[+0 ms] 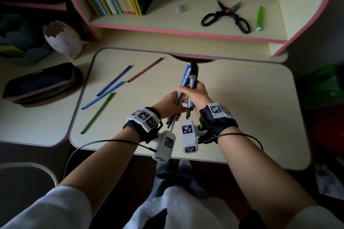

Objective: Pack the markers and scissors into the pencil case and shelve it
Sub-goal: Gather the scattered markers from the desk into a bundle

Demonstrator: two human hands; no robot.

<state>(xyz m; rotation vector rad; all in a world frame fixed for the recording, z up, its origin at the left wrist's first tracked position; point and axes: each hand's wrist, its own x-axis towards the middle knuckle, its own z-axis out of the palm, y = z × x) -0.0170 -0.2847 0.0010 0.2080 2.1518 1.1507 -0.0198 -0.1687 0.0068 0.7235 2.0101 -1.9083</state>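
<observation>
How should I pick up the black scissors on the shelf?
Take the scissors by the black handle loops, which point toward you at the shelf's front edge. Come from the front, over that edge. The blades lie open, tips aimed at the back, so keep fingers off them. Both hands are full of markers now.

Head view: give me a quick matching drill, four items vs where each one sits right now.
Items:
1. scissors
2. pencil case
3. green marker
4. marker bundle

Places:
A. lying on the desk, left of the hands
B. on the pink-edged shelf, blades open
C. gripped by both the left hand and right hand
D. open, on the side table at far left

Pairs: 1-B, 2-D, 3-A, 4-C
</observation>
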